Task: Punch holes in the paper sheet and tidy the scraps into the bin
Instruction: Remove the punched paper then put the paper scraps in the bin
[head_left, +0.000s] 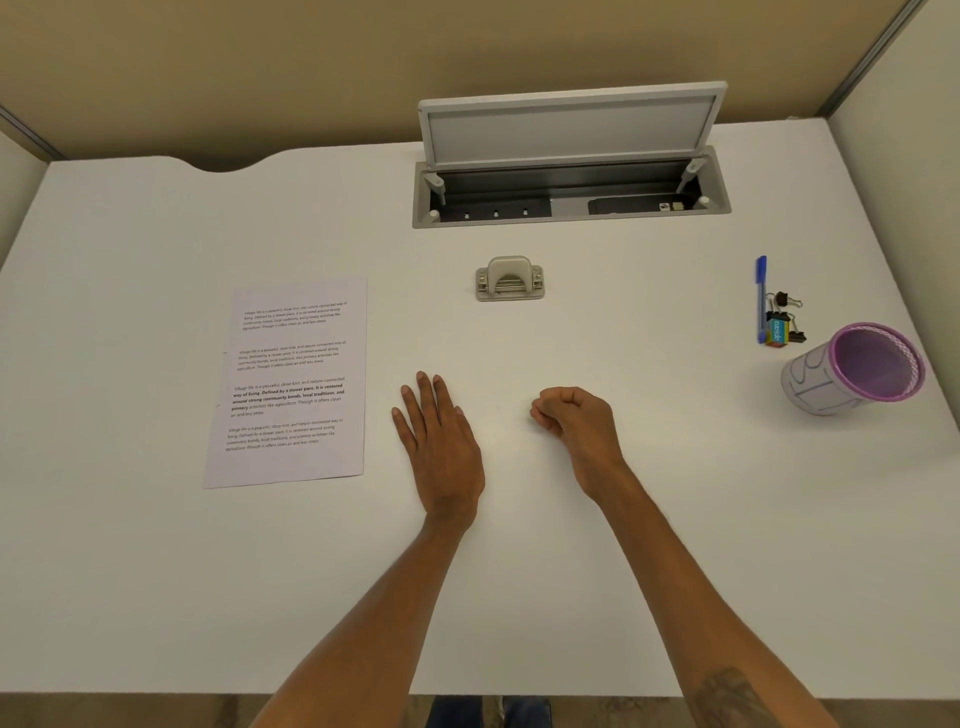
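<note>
A printed paper sheet (291, 382) lies flat on the white desk (623, 519), left of centre. The small grey hole punch (509, 279) sits further back in the middle, apart from both hands. At the right edge stands a purple-rimmed mesh bin (857, 370), tilted in this wide view. My left hand (439, 441) rests flat on the desk just right of the sheet, its fingers straight. My right hand (574, 418) hovers at the desk's middle with fingers curled against the thumb. No scrap shows in it or on the desk.
An open cable tray (571, 195) with a raised lid (569, 124) is set into the desk behind the punch. A blue pen (761, 299), black binder clips (787, 301) and a small coloured block (777, 331) lie behind the bin. Partition walls enclose the desk.
</note>
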